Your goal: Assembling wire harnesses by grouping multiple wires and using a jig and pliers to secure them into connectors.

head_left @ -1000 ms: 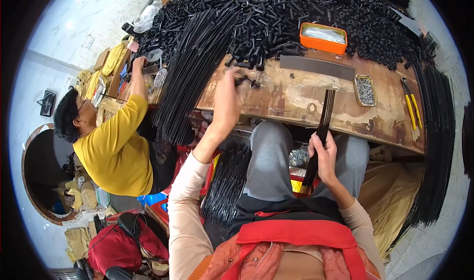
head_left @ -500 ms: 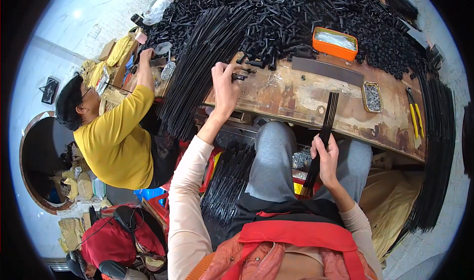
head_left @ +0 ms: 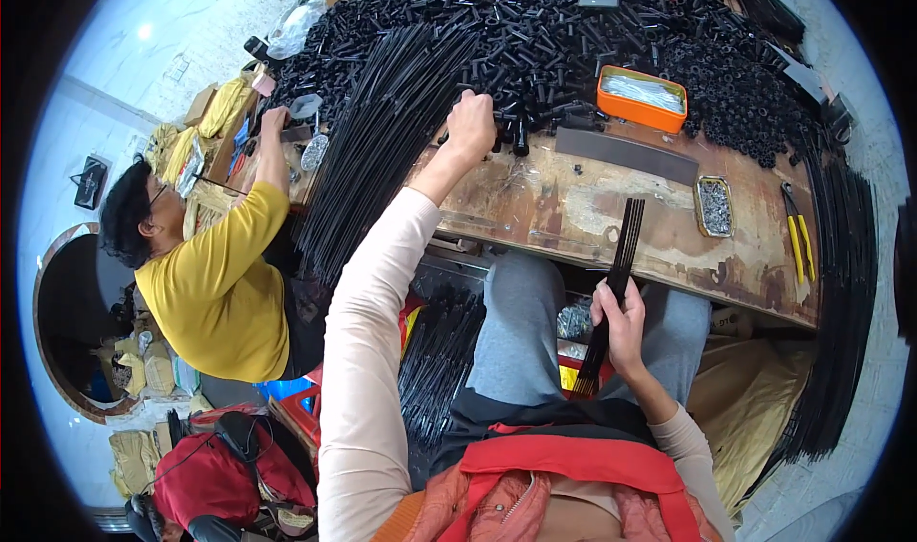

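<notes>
My right hand (head_left: 622,324) is closed round a bundle of thin black rods (head_left: 626,246), held upright over my lap at the table's front edge. The rods' upper ends stand over the bare wood. My left hand (head_left: 471,127) is reached out over the table, its fingers curled in at the near edge of a heap of black tube-shaped parts (head_left: 544,50). What those fingers hold, if anything, is hidden behind the back of the hand. Just left of it, a wide sheaf of long black rods (head_left: 382,131) slants across the table and over its edge.
The worn wooden table (head_left: 535,193) carries an orange box of white sticks (head_left: 642,99), a dark flat strip (head_left: 626,155), a small tray of metal bits (head_left: 714,207) and yellow-handled pliers (head_left: 797,233). More black rods (head_left: 845,284) hang at right. A co-worker in yellow (head_left: 215,294) sits at left.
My left hand has moved away and slightly right, from above the table towards the black parts, and its fingers have curled out of sight. The rods in my right hand have shifted slightly.
</notes>
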`<state>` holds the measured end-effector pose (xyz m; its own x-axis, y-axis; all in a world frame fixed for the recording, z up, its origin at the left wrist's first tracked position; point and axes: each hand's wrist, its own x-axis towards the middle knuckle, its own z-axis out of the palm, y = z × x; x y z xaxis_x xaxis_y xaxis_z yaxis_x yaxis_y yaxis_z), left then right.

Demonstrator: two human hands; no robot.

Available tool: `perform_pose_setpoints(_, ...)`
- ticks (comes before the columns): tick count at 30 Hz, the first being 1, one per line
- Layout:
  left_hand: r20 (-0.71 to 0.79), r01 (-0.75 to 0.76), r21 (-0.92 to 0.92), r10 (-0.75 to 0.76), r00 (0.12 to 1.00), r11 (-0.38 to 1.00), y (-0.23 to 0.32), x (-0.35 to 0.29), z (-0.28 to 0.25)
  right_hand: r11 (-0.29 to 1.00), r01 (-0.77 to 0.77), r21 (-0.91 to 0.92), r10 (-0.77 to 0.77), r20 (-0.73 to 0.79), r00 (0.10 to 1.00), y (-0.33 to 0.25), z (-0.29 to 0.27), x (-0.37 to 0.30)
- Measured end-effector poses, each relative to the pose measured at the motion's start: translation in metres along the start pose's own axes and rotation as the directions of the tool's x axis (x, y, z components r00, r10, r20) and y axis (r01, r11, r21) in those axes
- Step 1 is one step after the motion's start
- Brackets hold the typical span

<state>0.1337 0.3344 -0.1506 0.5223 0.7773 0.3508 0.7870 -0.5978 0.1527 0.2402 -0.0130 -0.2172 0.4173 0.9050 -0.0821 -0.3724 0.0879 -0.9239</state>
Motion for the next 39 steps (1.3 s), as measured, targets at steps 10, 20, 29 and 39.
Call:
perform_pose_setpoints(10, -0.309, -0.09, -0.438, -0.056, 0.949, 0.894, 0.045, -0.095, -0.051, 0.999, 0.022, -0.022, -0.022, 0.005, 1.0, -0.009, 0.001, -0.025)
perform_pose_setpoints(20, 0.402, 0.415, -0.904, 0.54, 0.739, 0.105, 0.183, -0.178, -0.143, 0.981, -0.137, -0.139, 0.161, 0.184, 0.97, -0.006, 0.006, -0.045)
perform_pose_setpoints(29, 0.111, 0.131, -0.986, -0.181, 0.977, 0.103, 0.104, -0.214, -0.109, 0.992, -0.108, -0.07, 0.115, 0.098, 0.989, -0.024, 0.022, -0.099)
perform_pose_setpoints(39, 0.147, 0.11, -0.987, -0.378, 0.914, -0.12, 0.151, -0.253, -0.053, 0.994, -0.093, -0.055, 0.097, 0.076, 0.992, -0.022, 0.02, -0.104)
